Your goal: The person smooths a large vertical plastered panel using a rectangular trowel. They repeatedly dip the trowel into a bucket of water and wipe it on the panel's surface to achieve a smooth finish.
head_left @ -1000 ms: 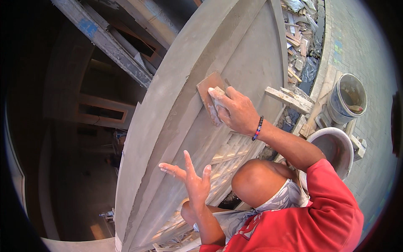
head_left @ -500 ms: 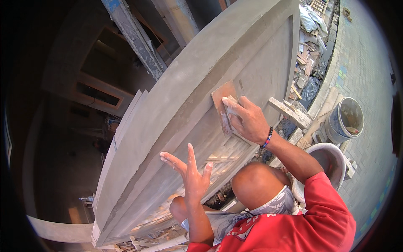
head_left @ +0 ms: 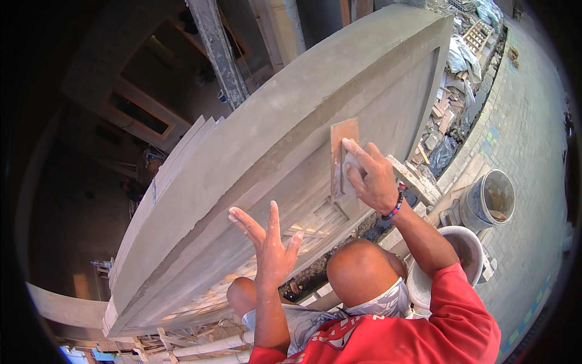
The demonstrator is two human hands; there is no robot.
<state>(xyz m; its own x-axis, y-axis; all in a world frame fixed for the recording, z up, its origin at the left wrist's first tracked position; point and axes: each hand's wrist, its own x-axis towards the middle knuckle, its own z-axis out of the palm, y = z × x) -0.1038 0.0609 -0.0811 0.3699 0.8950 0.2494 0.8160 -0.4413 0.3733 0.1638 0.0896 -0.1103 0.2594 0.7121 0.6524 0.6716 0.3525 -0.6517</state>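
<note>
The right hand (head_left: 374, 181) is gripping a flat trowel (head_left: 338, 145), its fingers clamping on the handle, and the trowel is lying against the recessed face of a grey wall (head_left: 242, 139). A beaded bracelet (head_left: 395, 206) is circling that wrist. The left hand (head_left: 271, 255) is hovering by the same wall, well apart from the trowel, its fingers standing apart (whether their tips are touching the surface, I cannot tell). Off to the right, a round basin (head_left: 419, 288) is standing near a bucket (head_left: 470, 211), beside the paving (head_left: 527, 151).
</note>
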